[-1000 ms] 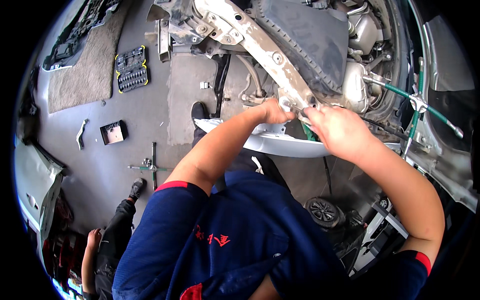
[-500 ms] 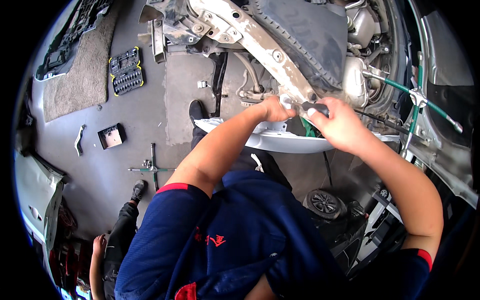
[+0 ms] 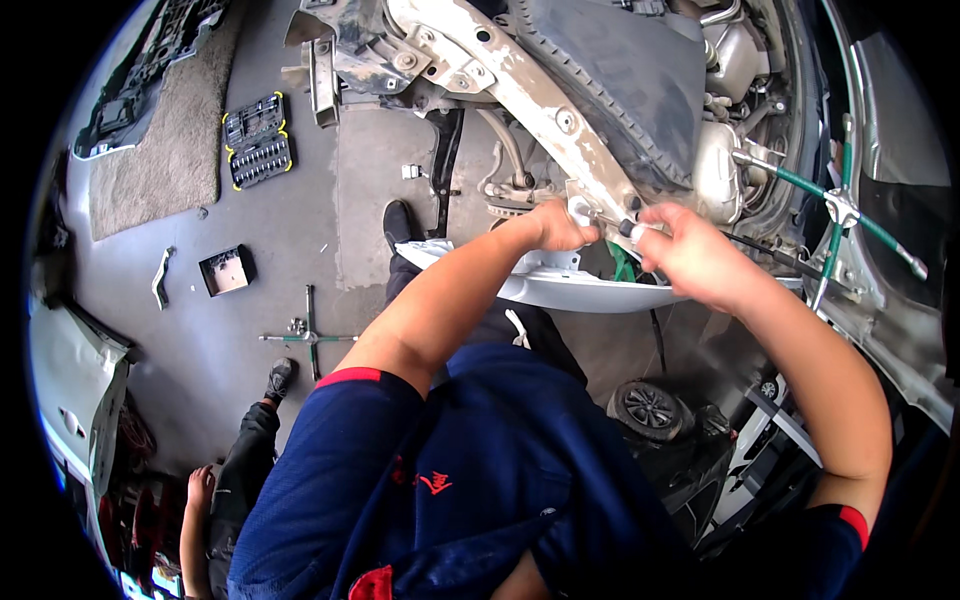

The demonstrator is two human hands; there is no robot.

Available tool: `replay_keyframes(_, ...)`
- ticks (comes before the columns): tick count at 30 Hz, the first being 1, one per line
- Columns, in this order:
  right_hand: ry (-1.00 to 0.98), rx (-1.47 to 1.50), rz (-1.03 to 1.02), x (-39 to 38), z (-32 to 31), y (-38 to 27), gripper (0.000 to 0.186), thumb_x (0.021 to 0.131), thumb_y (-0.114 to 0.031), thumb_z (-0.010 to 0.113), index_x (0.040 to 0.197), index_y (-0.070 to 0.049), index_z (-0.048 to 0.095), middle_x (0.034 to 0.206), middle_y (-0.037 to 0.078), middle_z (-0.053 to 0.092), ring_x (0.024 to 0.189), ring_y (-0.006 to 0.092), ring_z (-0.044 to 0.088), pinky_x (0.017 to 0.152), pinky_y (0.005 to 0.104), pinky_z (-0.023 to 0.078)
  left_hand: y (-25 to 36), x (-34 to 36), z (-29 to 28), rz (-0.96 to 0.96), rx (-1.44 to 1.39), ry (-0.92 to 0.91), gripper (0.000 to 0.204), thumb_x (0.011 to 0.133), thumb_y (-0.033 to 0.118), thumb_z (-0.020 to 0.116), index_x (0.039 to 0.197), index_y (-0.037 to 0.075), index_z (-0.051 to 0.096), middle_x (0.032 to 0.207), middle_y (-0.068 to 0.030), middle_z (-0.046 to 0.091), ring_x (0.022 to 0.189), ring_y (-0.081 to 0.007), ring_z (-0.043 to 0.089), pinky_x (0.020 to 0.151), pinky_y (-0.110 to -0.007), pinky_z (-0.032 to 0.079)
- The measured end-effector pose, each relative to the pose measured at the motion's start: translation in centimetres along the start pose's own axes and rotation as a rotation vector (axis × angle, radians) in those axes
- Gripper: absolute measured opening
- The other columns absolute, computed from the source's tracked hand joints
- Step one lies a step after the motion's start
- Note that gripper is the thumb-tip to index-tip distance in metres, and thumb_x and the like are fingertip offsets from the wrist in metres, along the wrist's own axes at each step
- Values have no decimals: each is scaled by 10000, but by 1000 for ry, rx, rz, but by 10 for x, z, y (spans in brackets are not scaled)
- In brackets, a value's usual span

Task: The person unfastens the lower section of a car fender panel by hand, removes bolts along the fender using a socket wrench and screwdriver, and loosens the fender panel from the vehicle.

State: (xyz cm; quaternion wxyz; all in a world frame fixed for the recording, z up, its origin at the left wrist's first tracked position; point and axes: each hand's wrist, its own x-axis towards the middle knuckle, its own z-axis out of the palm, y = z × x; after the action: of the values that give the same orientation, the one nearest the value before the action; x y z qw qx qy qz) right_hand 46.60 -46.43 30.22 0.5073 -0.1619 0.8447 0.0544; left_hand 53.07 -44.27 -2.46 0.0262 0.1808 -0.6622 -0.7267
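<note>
My left hand (image 3: 566, 228) is closed at the lower end of a worn, beige-painted car body rail (image 3: 540, 105). Its fingers grip a small pale metal piece (image 3: 580, 209), whose kind I cannot make out. Just to the right, my right hand (image 3: 695, 255) is closed round a black-handled hand tool (image 3: 629, 228); mostly its dark end shows, and the fingers hide the rest. Below both hands hangs a light grey curved body panel (image 3: 580, 291). A green strip (image 3: 621, 263) lies between the hands, in front of the panel.
A green-and-chrome cross wrench (image 3: 840, 207) leans at the right of the engine bay. On the floor lie another cross wrench (image 3: 311, 337), a socket set case (image 3: 258, 142), a black box (image 3: 227, 271) and carpet (image 3: 160, 185). Another person's leg (image 3: 245, 455) shows at lower left.
My right hand has shifted slightly right and down, and its fingers have changed their hold on the black handle, now covering more of it. My left hand stays at the rail end.
</note>
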Motion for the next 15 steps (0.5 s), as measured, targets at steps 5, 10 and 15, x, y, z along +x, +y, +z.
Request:
replay_keyframes(5,63,-1228,-663,-6,5,-3,322,1065,-242,585,1225,37,589,937,250,674,751,454,699,727,526,591,27,-19,-13,48,-15,33,467,940,402,642,1339,165,690,1230,-156,755,1183,-353,688,1059,-422,526)
replay_keyframes(10,-150,91,7,-2,10,0,247,1065,-169,553,1192,40,589,1009,282,665,727,426,711,727,510,594,36,-20,-27,-45,-10,-89,545,922,470,643,1364,157,701,1320,-181,732,1253,-378,656,1092,-417,504)
replay_keyframes(15,240,-1268,-998,-10,11,3,363,1051,-194,563,1326,42,581,1020,290,678,782,451,707,798,507,588,47,-27,-28,44,-42,-5,539,932,477,635,1368,166,694,1322,-181,728,1266,-383,645,1093,-423,504)
